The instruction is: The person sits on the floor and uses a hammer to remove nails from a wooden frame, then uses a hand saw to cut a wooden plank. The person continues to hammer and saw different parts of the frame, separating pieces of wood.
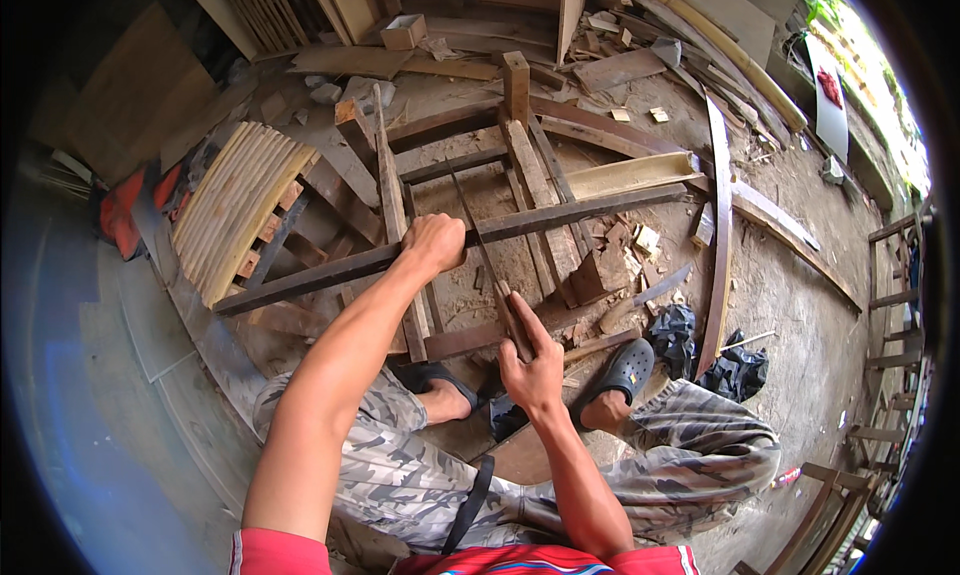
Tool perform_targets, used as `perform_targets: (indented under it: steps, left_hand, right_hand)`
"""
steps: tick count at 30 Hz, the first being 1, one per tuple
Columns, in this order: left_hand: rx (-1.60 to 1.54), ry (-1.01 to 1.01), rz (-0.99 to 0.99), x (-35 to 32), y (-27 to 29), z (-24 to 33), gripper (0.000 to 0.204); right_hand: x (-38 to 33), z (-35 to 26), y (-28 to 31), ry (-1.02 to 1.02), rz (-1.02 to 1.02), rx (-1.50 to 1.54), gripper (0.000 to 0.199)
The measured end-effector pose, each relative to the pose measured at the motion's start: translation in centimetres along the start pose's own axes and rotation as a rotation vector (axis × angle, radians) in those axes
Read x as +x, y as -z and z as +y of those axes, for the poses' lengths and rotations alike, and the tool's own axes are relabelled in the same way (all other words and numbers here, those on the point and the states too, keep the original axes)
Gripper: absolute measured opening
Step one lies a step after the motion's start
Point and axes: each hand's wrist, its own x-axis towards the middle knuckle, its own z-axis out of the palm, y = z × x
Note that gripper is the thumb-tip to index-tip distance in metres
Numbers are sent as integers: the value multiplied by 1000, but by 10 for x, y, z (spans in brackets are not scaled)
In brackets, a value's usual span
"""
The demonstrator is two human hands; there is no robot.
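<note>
A long dark wooden bar [580,213] lies slantwise across a wooden frame [535,165] on the floor. My left hand [435,241] is closed around the bar left of its middle. In my right hand [532,365] is the handle of a handsaw [484,249], index finger stretched along it. The narrow blade crosses the bar just right of my left hand, its tip pointing away from me. Whether its teeth have entered the wood is too small to tell.
A slatted wooden piece [240,200] lies to the left. Offcuts [600,275] and shavings are heaped right of the frame. Black plastic bags [735,370] lie by my right shoe [628,367]. Long boards [716,235] rest farther right, and a small open box [403,32] stands at the back.
</note>
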Motion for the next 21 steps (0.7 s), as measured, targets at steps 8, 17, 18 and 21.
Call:
perform_targets:
  steps: [8,17,18,21]
  left_hand:
    - [-7,48,25,1,-4,0,34]
    - [-71,94,-15,0,-27,-3,40]
    - [-74,81,-49,1,-24,0,39]
    - [-98,78,-132,5,-17,5,36]
  right_hand:
    - [-2,4,-1,-107,-33,81,60]
    - [-9,13,1,-25,-49,14,62]
    - [-10,12,1,39,-15,-3,61]
    - [-11,2,6,-91,-43,0,60]
